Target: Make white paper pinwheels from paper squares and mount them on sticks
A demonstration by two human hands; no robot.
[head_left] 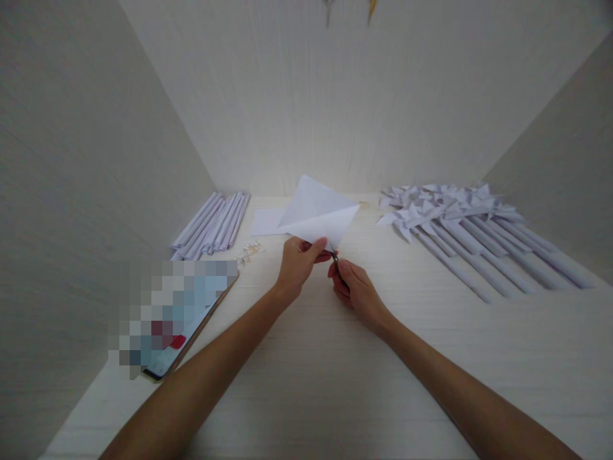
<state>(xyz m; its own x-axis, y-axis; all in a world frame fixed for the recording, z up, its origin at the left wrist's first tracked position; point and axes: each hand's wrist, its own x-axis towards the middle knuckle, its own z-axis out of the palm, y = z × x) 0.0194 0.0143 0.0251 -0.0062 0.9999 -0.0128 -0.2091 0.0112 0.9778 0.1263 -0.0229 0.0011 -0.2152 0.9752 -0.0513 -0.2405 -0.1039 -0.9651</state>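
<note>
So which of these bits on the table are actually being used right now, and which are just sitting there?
In use:
- folded white paper, pinched by the left hand
- small dark tool, likely scissors, in the right hand at the paper's lower corner

Lying about:
- rolled paper sticks, far left
- finished paper pinwheels, right
- flat sheet behind
- phone, near left
- small pale bits

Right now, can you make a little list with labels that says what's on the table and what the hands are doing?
left hand: pinches the folded white paper at its lower edge
right hand: holds small scissors at the paper's corner
left side: bundle of rolled paper sticks, phone
right side: finished paper pinwheels
surface: pale wooden table
</note>
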